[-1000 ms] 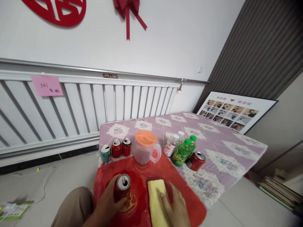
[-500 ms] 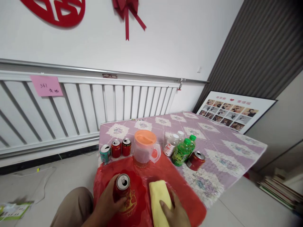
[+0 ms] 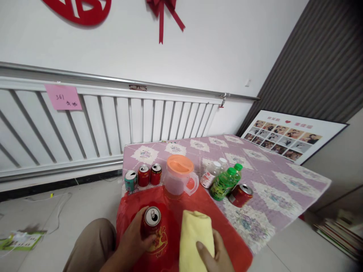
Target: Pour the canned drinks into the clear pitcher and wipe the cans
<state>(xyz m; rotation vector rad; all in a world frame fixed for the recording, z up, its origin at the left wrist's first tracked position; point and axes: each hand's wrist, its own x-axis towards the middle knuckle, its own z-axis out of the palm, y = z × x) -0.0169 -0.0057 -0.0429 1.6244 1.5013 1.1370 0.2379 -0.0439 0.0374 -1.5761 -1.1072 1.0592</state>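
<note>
My left hand (image 3: 137, 236) is wrapped round an opened red drink can (image 3: 152, 218), which stands upright over the red plastic sheet (image 3: 221, 230). In my right hand (image 3: 217, 253) is a folded yellow cloth (image 3: 196, 238), gripped along its right side with the thumb on top. The cloth is apart from the can, to its right. Beyond both hands stands a clear plastic pitcher (image 3: 174, 183) with an orange lid and a handle on the right.
Left of the pitcher stand a teal can (image 3: 131, 181) and two red cans (image 3: 143, 176). To its right are clear bottles with white caps (image 3: 209, 175), green bottles (image 3: 222, 185) and another red can (image 3: 241, 195). A white radiator (image 3: 113, 121) lines the wall behind the table.
My right hand has raised the yellow cloth a little, and its far end now stands higher. My left hand still holds the can. The whole view has shifted slightly.
</note>
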